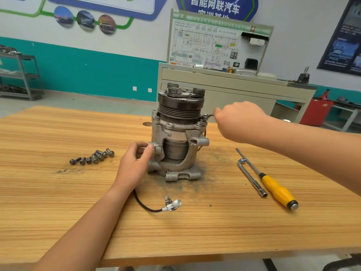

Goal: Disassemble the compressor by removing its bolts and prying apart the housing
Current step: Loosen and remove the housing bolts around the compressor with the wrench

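Note:
The compressor [180, 137] stands upright mid-table, its black pulley on top and a cut-away window in its grey housing. My left hand [134, 163] grips a lug on the housing's left side, thumb on top. My right hand [237, 120] is at the upper right rim and pinches a thin dark wire beside a bolt [204, 116] that sits in the flange. Several removed bolts [93, 156] lie in a loose row on the table to the left.
A yellow-handled screwdriver [273, 187] and an L-shaped socket wrench [251, 177] lie on the wooden table [58, 202] to the right. A black cable with a white connector [172, 205] trails in front of the compressor. Behind the table stands a beige training bench [234, 83].

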### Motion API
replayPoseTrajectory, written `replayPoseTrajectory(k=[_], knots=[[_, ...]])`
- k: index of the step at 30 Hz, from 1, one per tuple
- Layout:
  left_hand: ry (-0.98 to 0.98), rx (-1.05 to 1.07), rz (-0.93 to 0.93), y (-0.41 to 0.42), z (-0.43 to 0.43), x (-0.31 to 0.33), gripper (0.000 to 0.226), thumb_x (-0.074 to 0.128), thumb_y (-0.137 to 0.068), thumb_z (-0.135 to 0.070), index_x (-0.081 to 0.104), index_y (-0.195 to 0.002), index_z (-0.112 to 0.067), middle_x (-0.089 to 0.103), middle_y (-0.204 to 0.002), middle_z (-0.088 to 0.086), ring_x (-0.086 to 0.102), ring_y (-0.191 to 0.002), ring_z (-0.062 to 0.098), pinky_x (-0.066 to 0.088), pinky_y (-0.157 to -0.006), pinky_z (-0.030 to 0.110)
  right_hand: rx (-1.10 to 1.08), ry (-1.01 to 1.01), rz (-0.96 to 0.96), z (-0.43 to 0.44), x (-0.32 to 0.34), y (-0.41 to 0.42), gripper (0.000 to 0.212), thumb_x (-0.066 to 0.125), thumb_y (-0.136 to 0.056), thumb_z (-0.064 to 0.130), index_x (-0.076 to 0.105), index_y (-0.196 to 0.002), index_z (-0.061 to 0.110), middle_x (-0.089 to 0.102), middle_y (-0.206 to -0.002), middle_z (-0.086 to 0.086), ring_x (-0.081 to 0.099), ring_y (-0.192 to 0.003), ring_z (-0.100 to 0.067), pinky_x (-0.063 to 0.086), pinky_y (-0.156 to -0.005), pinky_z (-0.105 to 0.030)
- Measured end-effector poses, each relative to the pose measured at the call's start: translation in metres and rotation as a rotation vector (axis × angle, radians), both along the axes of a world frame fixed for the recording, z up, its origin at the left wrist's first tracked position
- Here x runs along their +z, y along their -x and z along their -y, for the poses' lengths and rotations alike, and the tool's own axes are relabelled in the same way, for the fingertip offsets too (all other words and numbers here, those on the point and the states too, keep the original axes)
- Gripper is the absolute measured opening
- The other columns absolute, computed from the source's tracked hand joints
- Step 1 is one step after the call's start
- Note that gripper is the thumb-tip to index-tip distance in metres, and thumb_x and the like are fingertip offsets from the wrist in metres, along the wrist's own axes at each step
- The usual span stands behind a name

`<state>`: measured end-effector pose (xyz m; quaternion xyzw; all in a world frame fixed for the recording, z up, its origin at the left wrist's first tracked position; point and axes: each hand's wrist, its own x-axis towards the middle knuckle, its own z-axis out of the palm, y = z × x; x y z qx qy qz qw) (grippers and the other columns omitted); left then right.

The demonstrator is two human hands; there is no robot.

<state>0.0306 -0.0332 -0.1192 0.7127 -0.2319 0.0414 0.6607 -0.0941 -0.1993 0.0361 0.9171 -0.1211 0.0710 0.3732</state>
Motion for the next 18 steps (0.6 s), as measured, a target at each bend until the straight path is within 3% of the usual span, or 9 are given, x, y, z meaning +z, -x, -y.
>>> replayPoseTrajectory(k=[12, 18], knots=[[0.007, -0.043, 0.019, 0.002, -0.004, 0.000, 0.009, 0.053, -0.093, -0.031, 0.061, -0.094, -0.027, 0.065, -0.094, -0.010, 0.058, -0.090, 0.000, 0.040, -0.067, 0.010, -0.097, -0.142, -0.015, -0.009, 0.008, -0.008, 0.015, 0.038, -0.091, 0.007, 0.048, -0.082, 0.013, 0.042, -0.063, -0.001, 0.039, -0.052, -0.014, 0.025, -0.042, -0.024], [0.001, -0.055, 0.024, 0.002, -0.004, 0.001, 0.007, 0.053, -0.093, -0.033, 0.059, -0.091, -0.031, 0.065, -0.093, -0.011, 0.059, -0.090, 0.000, 0.040, -0.068, 0.012, -0.148, -0.248, -0.022, -0.007, 0.016, -0.009, 0.024, 0.037, -0.090, 0.006, 0.055, -0.106, 0.010, 0.044, -0.069, -0.001, 0.041, -0.055, -0.015, 0.028, -0.043, -0.024]])
